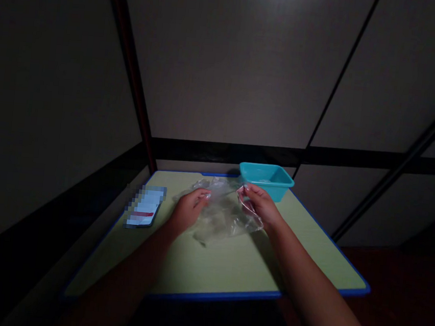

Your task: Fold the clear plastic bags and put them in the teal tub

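Note:
A clear, crumpled plastic bag [219, 222] spreads between my two hands above the table. My left hand [191, 207] pinches the bag's edge, thumb and fingers closed together. On the other side, my right hand [258, 204] grips the bag too, near a pinkish-white strip [245, 200] along its border. Whether that strip is part of the bag or a separate piece, I cannot tell. Just behind my right hand stands a turquoise plastic basin [280, 193].
The pale yellow-green table [221, 281] has a blue rim. A phone [143, 209] with a lit, partly blurred screen lies at the left edge. Behind the table rises a panelled wall [230, 72], and another wall [55, 91] closes in on the left.

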Demonstrator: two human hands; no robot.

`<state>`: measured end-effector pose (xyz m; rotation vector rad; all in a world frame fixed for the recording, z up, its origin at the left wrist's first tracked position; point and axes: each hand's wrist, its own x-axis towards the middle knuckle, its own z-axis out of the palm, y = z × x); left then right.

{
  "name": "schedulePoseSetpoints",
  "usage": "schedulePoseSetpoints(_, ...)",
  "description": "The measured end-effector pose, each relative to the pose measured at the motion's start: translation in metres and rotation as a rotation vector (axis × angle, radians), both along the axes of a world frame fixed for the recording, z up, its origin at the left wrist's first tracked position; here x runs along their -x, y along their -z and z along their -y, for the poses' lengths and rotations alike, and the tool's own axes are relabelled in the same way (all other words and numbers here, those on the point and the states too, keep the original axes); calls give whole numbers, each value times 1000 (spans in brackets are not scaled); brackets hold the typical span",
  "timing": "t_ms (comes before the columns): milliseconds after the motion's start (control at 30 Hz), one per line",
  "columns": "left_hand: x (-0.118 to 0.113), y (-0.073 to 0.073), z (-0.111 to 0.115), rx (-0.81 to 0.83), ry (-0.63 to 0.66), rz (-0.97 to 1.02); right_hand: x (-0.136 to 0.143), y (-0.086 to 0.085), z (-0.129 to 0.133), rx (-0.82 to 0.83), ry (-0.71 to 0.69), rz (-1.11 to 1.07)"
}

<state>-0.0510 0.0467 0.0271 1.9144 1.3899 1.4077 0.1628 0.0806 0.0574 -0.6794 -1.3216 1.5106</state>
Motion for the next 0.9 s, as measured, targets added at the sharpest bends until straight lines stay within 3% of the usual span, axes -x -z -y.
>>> schedulePoseSetpoints(267,24,-4,-16,104,-53,429,-1,-1,-4,0,87,51)
schedulePoseSetpoints(400,26,-5,-15,138,-65,489,-1,3,-8,7,114,82)
schedulePoseSetpoints(600,25,-19,-6,234,-31,652,-3,1,-7,57,105,47)
schedulePoseSetpoints(733,29,-20,-6,451,75,776,-4,-3,-4,135,127,6)
schedulePoseSetpoints(900,30,-11,-8,651,162,707,-7,0,-11,118,136,-64)
